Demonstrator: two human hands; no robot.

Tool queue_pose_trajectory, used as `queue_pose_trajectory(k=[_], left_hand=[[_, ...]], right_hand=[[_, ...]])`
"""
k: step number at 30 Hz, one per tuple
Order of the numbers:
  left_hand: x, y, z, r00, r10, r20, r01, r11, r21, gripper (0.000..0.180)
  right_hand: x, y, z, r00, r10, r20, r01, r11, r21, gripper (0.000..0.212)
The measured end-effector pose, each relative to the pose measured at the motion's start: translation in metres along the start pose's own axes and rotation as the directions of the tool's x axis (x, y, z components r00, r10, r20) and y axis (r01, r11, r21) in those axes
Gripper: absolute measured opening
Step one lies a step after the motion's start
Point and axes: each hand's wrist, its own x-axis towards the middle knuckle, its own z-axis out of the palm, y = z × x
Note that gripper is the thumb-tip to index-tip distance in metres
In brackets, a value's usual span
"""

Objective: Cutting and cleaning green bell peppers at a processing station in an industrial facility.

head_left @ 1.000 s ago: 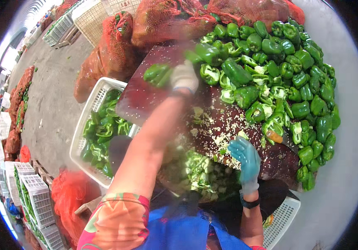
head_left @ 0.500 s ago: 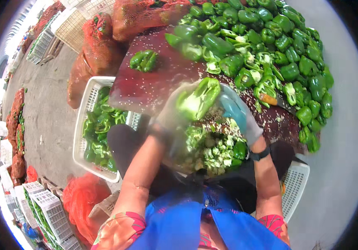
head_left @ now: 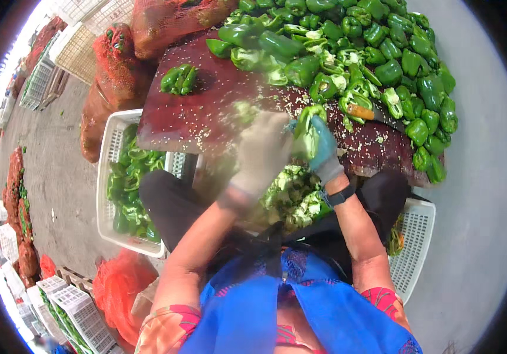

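Observation:
My right hand (head_left: pixel 326 152), in a grey glove with a blue-green coating, grips a cut-open green bell pepper (head_left: pixel 306 134) over the near edge of the dark red tabletop (head_left: pixel 218 112). Just to its left is my left hand (head_left: pixel 262 152), in a pale glove and smeared by motion; its fingers cannot be made out. A pale green blurred bit (head_left: pixel 245 112) shows by its fingertips, perhaps pepper core. Below both hands, between my knees, lie pale pepper cores (head_left: pixel 297 194). A knife (head_left: pixel 361 111) with an orange-brown handle rests among the peppers to the right.
A big heap of green peppers (head_left: pixel 389 74) covers the table's far right. Several peppers sit together (head_left: pixel 178 79) at the left. A white crate (head_left: pixel 103 206) of cut peppers stands left of my knee, another white crate (head_left: pixel 417 248) at right. Red mesh sacks (head_left: pixel 115 71) stand behind.
The opened pepper has passed from between both hands into my right hand. My left hand has moved slightly away from it, in fast motion. The whole view has shifted a little.

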Motion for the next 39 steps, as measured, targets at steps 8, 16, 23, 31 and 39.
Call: queue_pose_trajectory(k=[8, 16, 23, 31, 39], left_hand=[[0.003, -0.006, 0.035, 0.892, 0.078, 0.446, -0.105, 0.994, 0.036, 0.029], [0.008, -0.057, 0.067, 0.878, 0.327, 0.35, -0.243, 0.934, -0.264, 0.026], [-0.016, -0.039, 0.001, 0.686, 0.076, 0.724, 0.551, 0.595, -0.585, 0.03], [-0.014, -0.019, 0.006, 0.898, -0.006, 0.44, -0.011, 0.999, 0.035, 0.02], [0.034, 0.029, 0.049, 0.912, -0.222, 0.346, 0.286, 0.947, -0.148, 0.036]], right_hand=[[0.032, 0.016, -0.033, 0.935, -0.326, 0.141, 0.302, 0.518, -0.801, 0.031], [0.026, 0.008, -0.009, 0.958, -0.246, -0.148, -0.009, 0.489, -0.872, 0.05], [0.011, 0.001, -0.011, 0.988, -0.15, -0.047, 0.1, 0.832, -0.546, 0.039], [0.009, -0.005, -0.008, 0.998, -0.062, -0.031, 0.052, 0.963, -0.265, 0.039], [0.037, 0.018, -0.07, 0.817, -0.57, 0.093, 0.462, 0.549, -0.696, 0.024]])
